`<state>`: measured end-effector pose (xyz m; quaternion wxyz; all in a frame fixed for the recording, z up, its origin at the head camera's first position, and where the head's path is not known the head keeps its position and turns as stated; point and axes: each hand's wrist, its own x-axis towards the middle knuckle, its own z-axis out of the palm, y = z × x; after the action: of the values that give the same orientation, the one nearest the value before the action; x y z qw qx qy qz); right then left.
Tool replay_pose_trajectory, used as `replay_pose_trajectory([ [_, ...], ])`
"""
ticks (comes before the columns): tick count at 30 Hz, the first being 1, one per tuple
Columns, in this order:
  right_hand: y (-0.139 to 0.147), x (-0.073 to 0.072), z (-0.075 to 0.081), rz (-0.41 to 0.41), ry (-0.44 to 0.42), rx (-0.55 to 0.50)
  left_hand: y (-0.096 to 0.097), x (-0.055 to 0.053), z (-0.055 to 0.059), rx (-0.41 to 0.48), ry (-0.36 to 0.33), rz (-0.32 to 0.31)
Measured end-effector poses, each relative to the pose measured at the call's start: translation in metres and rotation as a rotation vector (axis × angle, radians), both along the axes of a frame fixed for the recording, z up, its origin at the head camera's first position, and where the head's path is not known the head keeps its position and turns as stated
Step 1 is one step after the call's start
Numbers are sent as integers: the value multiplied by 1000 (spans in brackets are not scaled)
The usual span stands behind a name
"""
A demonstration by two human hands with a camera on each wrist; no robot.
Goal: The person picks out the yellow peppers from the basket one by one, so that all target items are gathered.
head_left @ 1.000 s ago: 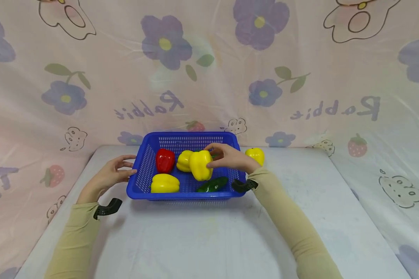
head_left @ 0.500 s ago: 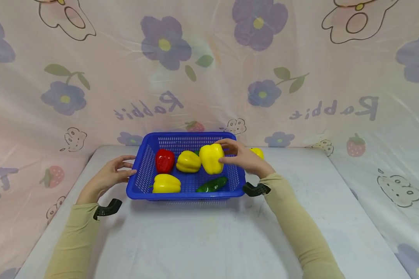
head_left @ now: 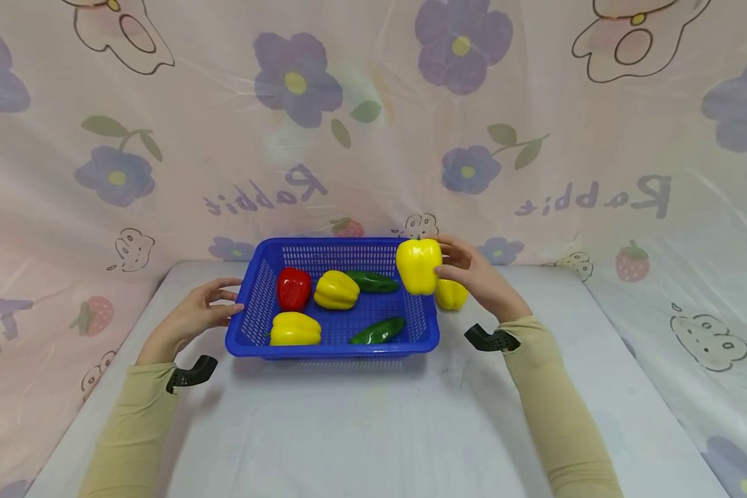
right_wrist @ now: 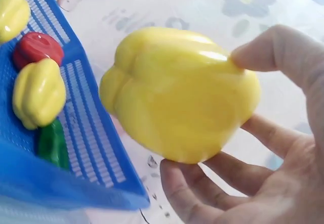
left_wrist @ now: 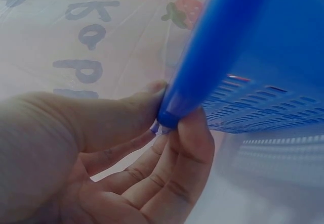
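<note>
My right hand (head_left: 476, 277) grips a yellow bell pepper (head_left: 418, 266) between thumb and fingers, held up over the right rim of the blue basket (head_left: 333, 350). In the right wrist view the held bell pepper (right_wrist: 177, 95) fills the middle, thumb on top and fingers beneath. My left hand (head_left: 202, 311) pinches the basket's left rim; the left wrist view shows the thumb and fingers on either side of that rim (left_wrist: 187, 82). Inside the basket lie a red bell pepper (head_left: 294, 289), two yellow bell peppers (head_left: 336, 290) and two green peppers (head_left: 378, 330).
Another yellow bell pepper (head_left: 452, 295) sits on the white table (head_left: 373, 429) just right of the basket, below the held one. Behind the table hangs a patterned cloth (head_left: 373, 166).
My right hand has carried the yellow bell pepper rightward and up, from above the basket's middle to its right rim. The far green pepper has come into full view. My left hand stays put.
</note>
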<state>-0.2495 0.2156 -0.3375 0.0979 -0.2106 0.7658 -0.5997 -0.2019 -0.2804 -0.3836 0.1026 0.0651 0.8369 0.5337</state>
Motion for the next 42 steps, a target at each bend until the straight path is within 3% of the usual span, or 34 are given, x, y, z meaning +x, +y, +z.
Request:
replay_pose_trajectory([
  [14, 66, 10, -16, -220, -105, 38, 0, 0, -1, 1, -8, -1],
  [18, 81, 9, -25, -264, -94, 39, 0, 0, -2, 6, -3, -4],
  [23, 94, 7, -37, -287, -78, 8, -1, 0, -2, 0, 4, -6],
  [32, 113, 4, -56, -360, -130, 20, 0, -1, 0, 0, 1, -3],
  [42, 134, 0, -74, -336, -140, -9, 1, 1, 1, -14, -7, 1],
])
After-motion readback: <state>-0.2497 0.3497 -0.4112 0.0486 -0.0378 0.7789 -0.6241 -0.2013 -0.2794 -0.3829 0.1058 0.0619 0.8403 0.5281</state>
